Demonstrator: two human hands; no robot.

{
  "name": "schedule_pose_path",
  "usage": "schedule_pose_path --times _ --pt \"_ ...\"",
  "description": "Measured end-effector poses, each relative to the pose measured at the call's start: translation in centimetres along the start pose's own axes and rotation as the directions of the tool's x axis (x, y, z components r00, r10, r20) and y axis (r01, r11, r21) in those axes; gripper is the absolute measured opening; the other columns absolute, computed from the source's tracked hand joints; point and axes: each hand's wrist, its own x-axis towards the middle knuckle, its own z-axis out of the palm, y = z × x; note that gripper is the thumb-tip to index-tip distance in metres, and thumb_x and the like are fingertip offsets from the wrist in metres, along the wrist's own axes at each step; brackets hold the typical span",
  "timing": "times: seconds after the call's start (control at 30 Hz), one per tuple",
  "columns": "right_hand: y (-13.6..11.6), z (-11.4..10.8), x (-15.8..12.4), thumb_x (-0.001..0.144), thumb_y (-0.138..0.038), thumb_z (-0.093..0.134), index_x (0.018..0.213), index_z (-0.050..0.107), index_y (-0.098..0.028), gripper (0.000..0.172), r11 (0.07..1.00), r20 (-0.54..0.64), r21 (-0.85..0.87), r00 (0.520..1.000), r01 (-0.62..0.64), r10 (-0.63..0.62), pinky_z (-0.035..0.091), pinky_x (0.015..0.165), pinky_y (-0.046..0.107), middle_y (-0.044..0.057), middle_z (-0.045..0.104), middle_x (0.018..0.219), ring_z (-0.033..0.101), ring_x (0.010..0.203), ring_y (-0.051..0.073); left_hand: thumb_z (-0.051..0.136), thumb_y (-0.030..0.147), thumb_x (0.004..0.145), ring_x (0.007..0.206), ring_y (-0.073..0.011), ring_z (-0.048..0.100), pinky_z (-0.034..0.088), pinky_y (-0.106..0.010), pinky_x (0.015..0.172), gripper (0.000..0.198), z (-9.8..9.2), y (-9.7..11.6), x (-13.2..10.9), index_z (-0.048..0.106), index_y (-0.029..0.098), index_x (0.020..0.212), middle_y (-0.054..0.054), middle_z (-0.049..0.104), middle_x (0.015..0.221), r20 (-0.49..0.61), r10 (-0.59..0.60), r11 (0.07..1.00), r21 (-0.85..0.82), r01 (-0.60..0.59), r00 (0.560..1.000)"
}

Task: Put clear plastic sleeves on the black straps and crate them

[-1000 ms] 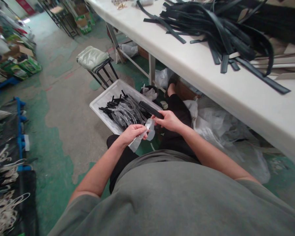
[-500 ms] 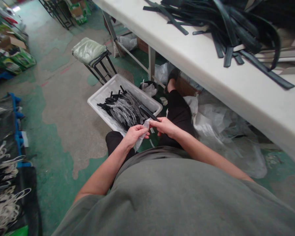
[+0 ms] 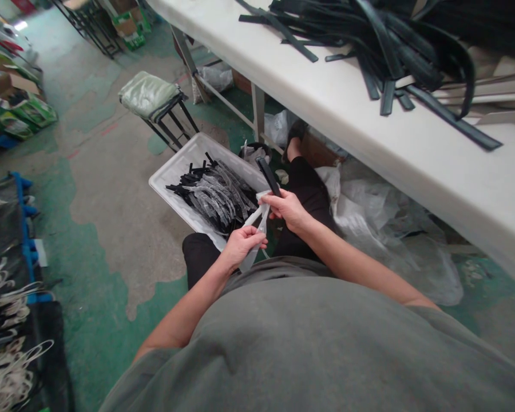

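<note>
Over my lap, my left hand (image 3: 242,245) pinches a thin translucent plastic sleeve (image 3: 249,260). My right hand (image 3: 287,209) is closed on a black strip (image 3: 268,176) that points up and away from me, and its fingertips also hold the upper end of the plastic. Just beyond both hands, a white bin (image 3: 167,203) stands between my knees and a stool. Many black strips (image 3: 212,194), several in clear plastic, lie heaped in it.
A white table (image 3: 326,103) bearing a pile of black strips (image 3: 395,46) runs along the right. A cushioned stool (image 3: 148,94) stands behind the bin. Plastic sheeting (image 3: 377,223) lies under the table. White cords (image 3: 8,366) lie at the lower left.
My right hand has moved up slightly and the black strip is tilted more steeply, clear of the bin's heap. My left hand is lower, with the plastic stretched between the hands.
</note>
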Motion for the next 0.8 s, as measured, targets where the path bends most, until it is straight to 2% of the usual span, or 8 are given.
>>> schedule_pose_path --times 0.13,0.3,0.4,0.57,0.63,0.7,0.77,0.8 --pt "-0.8 -0.1 0.1 0.062 -0.031 0.072 0.073 0.065 -0.015 0.02 0.998 -0.031 -0.028 0.998 0.048 -0.049 0.038 0.037 0.02 -0.003 0.062 0.059 0.031 0.037 0.003 0.081 0.037 0.062 0.066 -0.0138 0.063 0.048 -0.027 0.068 0.033 -0.3 -0.6 0.5 0.061 0.016 0.077 -0.001 0.068 0.074 -0.071 0.21 0.967 0.164 -0.197 0.975" --pt "-1.0 0.1 -0.3 0.065 -0.033 0.071 0.075 0.066 -0.015 0.021 0.997 0.079 -0.044 0.995 0.061 -0.058 0.039 0.039 0.02 -0.002 0.063 0.06 0.035 0.038 0.004 0.073 0.061 0.066 0.09 -0.0232 0.068 0.049 -0.035 0.083 0.069 -0.5 0.0 1.6 0.054 0.018 0.118 -0.01 0.072 0.102 0.13 0.228 0.972 -0.095 -0.217 0.965" --pt "-1.0 0.2 -0.5 0.067 -0.034 0.07 0.075 0.066 -0.014 0.021 0.991 0.096 -0.095 0.992 0.09 -0.081 0.036 0.037 0.019 -0.002 0.063 0.061 0.038 0.038 0.004 0.054 0.072 0.076 0.083 -0.0231 0.069 0.049 -0.034 0.079 0.067 -0.6 0.9 2.4 0.06 0.014 0.11 -0.011 0.073 0.089 0.181 0.168 0.978 -0.155 -0.141 0.969" --pt "-1.2 0.2 -0.3 0.066 -0.036 0.07 0.076 0.068 -0.014 0.024 0.972 0.025 -0.182 0.989 0.145 -0.143 0.036 0.037 0.02 -0.003 0.061 0.06 0.046 0.041 0.007 0.074 0.046 0.069 0.066 -0.0162 0.062 0.048 -0.03 0.071 0.039 -1.4 2.1 3.2 0.064 0.016 0.092 -0.002 0.067 0.072 0.089 0.234 0.963 0.119 -0.243 0.968" --pt "-1.2 0.1 0.0 0.066 -0.037 0.07 0.077 0.068 -0.014 0.025 0.964 -0.046 -0.208 0.983 0.165 -0.178 0.037 0.038 0.02 -0.004 0.058 0.059 0.045 0.041 0.007 0.072 0.039 0.071 0.068 -0.0165 0.06 0.048 -0.031 0.072 0.027 -1.7 2.1 3.0 0.064 0.017 0.084 -0.001 0.064 0.072 -0.022 0.375 0.876 0.336 -0.347 0.927" --pt "-1.2 0.0 0.4 0.066 -0.037 0.07 0.076 0.067 -0.015 0.025 0.959 -0.096 -0.22 0.974 0.18 -0.205 0.038 0.038 0.021 -0.004 0.057 0.057 0.044 0.04 0.007 0.068 0.033 0.076 0.077 -0.0189 0.06 0.047 -0.035 0.079 0.015 -1.8 1.8 2.3 0.065 0.019 0.079 -0.003 0.064 0.078 -0.09 0.556 0.72 0.549 -0.425 0.826" --pt "-1.3 0.0 0.6 0.067 -0.037 0.07 0.076 0.067 -0.015 0.024 0.963 -0.11 -0.201 0.973 0.18 -0.205 0.038 0.038 0.02 -0.004 0.06 0.061 0.044 0.041 0.006 0.069 0.031 0.076 0.092 -0.0229 0.06 0.044 -0.038 0.09 0.01 -1.7 1.1 1.4 0.068 0.021 0.078 -0.007 0.066 0.09 -0.037 0.645 0.593 0.656 -0.468 0.764" --pt "-1.3 0.0 0.6 0.067 -0.036 0.07 0.077 0.067 -0.015 0.024 0.968 -0.104 -0.182 0.975 0.175 -0.196 0.037 0.037 0.019 -0.003 0.062 0.063 0.044 0.041 0.006 0.073 0.031 0.073 0.099 -0.0249 0.06 0.042 -0.04 0.094 0.011 -1.5 0.8 1.0 0.069 0.023 0.079 -0.008 0.067 0.096 0.016 0.64 0.571 0.659 -0.49 0.768"
